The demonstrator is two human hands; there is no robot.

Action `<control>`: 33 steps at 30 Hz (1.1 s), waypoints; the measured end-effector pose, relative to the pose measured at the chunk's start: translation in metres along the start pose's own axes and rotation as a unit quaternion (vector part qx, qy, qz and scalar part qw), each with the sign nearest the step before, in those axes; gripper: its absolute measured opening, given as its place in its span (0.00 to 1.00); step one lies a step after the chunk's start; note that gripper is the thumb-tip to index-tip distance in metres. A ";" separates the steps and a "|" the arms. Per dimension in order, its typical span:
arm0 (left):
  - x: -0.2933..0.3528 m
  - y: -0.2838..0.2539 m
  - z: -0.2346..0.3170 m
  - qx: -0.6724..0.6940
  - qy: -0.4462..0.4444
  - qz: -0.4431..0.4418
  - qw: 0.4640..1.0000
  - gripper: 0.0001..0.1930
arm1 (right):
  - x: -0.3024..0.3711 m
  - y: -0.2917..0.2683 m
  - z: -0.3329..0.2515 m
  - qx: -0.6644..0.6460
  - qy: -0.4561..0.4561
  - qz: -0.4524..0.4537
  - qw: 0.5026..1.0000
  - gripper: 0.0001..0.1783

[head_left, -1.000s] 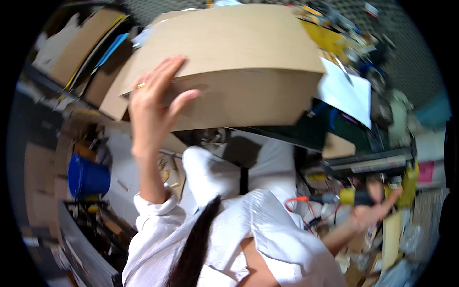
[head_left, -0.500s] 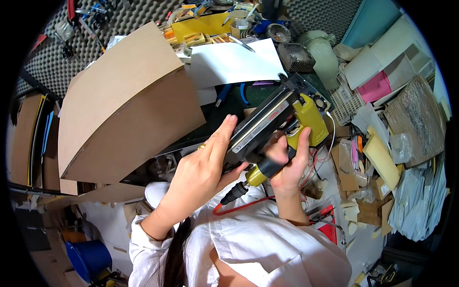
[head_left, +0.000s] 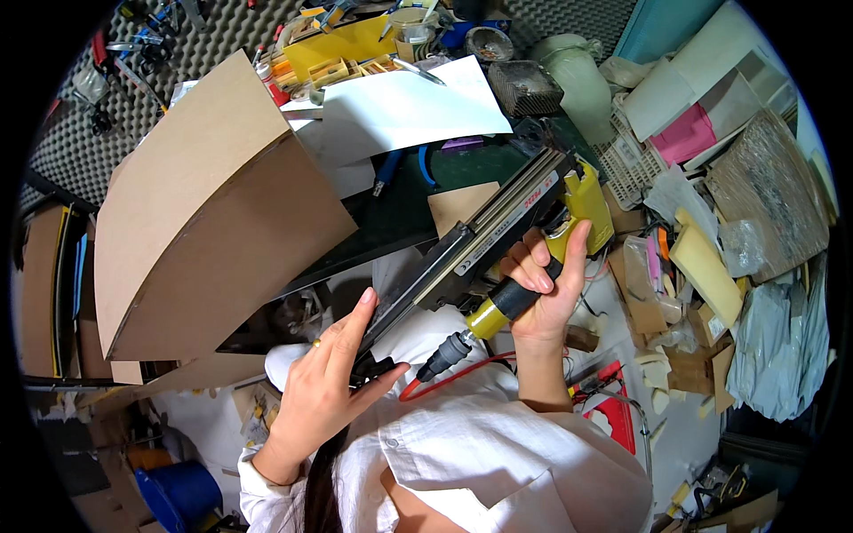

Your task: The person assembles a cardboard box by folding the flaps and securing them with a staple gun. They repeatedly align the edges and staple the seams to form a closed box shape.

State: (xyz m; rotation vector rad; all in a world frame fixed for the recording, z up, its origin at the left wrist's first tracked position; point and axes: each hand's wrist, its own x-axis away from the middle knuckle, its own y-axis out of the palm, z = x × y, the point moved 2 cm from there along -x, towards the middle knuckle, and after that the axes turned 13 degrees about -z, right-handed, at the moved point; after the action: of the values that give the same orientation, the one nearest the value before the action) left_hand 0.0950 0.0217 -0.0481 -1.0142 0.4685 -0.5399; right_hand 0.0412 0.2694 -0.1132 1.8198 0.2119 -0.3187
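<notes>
One brown, curved cardboard form rests near a black-and-yellow pneumatic nailer held before the white-shirted torso, right hand wrapped around its handle, left hand gripping the magazine's lower end. Tugging the thin red hose could swing the nailer into the form; a loosened left hand could let the magazine slip.

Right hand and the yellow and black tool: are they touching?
Touching: in the head view, the right hand is closed around the black grip of the tool.
</notes>
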 end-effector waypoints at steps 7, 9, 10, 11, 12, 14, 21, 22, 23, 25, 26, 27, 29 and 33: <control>-0.013 0.002 0.004 0.042 0.059 0.039 0.997 0.48 | 0.014 -0.005 -0.036 0.070 0.004 0.003 0.998 0.31; -0.019 0.009 -0.004 0.046 0.063 0.042 0.996 0.41 | 0.023 0.010 -0.056 0.276 -0.042 0.042 0.959 0.25; -0.020 0.012 -0.009 0.059 0.064 0.037 0.996 0.37 | 0.030 0.025 -0.063 0.405 -0.081 0.103 0.905 0.21; -0.021 0.015 -0.010 0.083 0.060 0.044 0.994 0.29 | 0.039 0.029 -0.072 0.524 -0.081 0.121 0.839 0.13; -0.020 0.018 -0.012 0.094 0.047 0.045 0.993 0.26 | 0.046 0.031 -0.074 0.642 -0.047 0.147 0.751 0.12; -0.020 0.025 -0.013 0.113 0.035 0.048 0.992 0.23 | 0.044 0.026 -0.069 0.710 -0.065 0.236 0.661 0.12; -0.018 0.037 -0.022 0.171 -0.015 0.009 0.985 0.15 | 0.045 -0.048 -0.071 0.675 0.037 0.291 0.677 0.13; -0.018 0.039 -0.022 0.176 -0.023 0.013 0.984 0.14 | 0.039 -0.059 -0.068 0.684 0.071 0.285 0.667 0.14; -0.018 0.038 -0.024 0.181 -0.034 0.017 0.983 0.13 | 0.030 -0.069 -0.062 0.700 0.062 0.247 0.667 0.14; -0.017 0.039 -0.018 0.180 -0.027 0.035 0.983 0.13 | 0.033 -0.071 -0.060 0.716 0.056 0.239 0.654 0.16; -0.014 0.039 -0.017 0.180 -0.027 0.042 0.982 0.12 | 0.040 -0.062 -0.054 0.679 0.005 0.265 0.685 0.16; -0.016 0.040 -0.021 0.176 -0.025 0.047 0.983 0.12 | 0.039 -0.062 -0.054 0.669 -0.015 0.255 0.698 0.15; -0.016 0.044 -0.025 0.211 -0.077 0.049 0.973 0.12 | 0.038 -0.069 -0.056 0.657 -0.052 0.232 0.715 0.14; -0.018 0.053 -0.025 0.203 -0.069 0.041 0.976 0.12 | 0.024 -0.079 -0.063 0.689 0.063 0.219 0.688 0.12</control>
State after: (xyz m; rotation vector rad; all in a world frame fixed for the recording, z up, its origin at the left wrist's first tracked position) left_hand 0.0763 0.0386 -0.1040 -0.6323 0.2606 -0.4630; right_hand 0.0468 0.3509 -0.1776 3.3026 -0.5601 0.0777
